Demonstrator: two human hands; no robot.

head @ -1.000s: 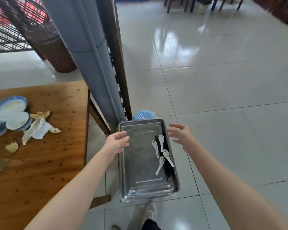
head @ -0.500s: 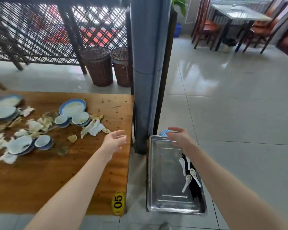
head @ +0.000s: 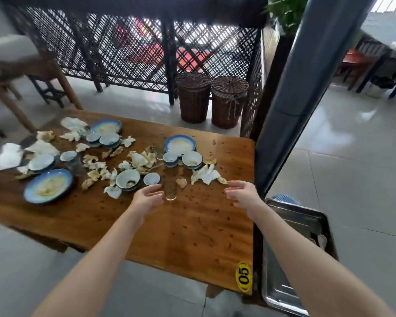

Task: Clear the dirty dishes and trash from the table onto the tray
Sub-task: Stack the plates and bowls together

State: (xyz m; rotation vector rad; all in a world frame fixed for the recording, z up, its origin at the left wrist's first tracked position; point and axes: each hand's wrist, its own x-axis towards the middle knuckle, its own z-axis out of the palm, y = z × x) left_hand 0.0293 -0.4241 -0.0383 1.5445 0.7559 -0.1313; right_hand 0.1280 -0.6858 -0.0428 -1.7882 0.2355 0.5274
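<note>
Your left hand (head: 146,200) hovers over the glossy, speckled wooden bench (head: 192,236), its fingers loosely spread and holding nothing. Its fingertips sit just beside a clear, straight-sided glass (head: 170,191), but I cannot tell whether they touch it. Your right hand (head: 242,194) is likewise wide and empty, its fingers pointing toward the left hand, and the glass stands between the two.

Just beyond your right hand lies a crumpled white napkin (head: 206,175). Past that is a round, blue-rimmed ceramic plate (head: 180,145) with small bowls (head: 192,160) at its near edge. Beyond your left hand stand a white bowl (head: 127,179) and a small cup (head: 151,178) among torn paper scraps. Well out to the left of that hand lies a larger plate (head: 48,186), smeared with residue.

The rectangular, shiny metal tray (head: 284,291) sits under your right forearm, beside the bench edge, and carries white spoons (head: 321,240).
</note>
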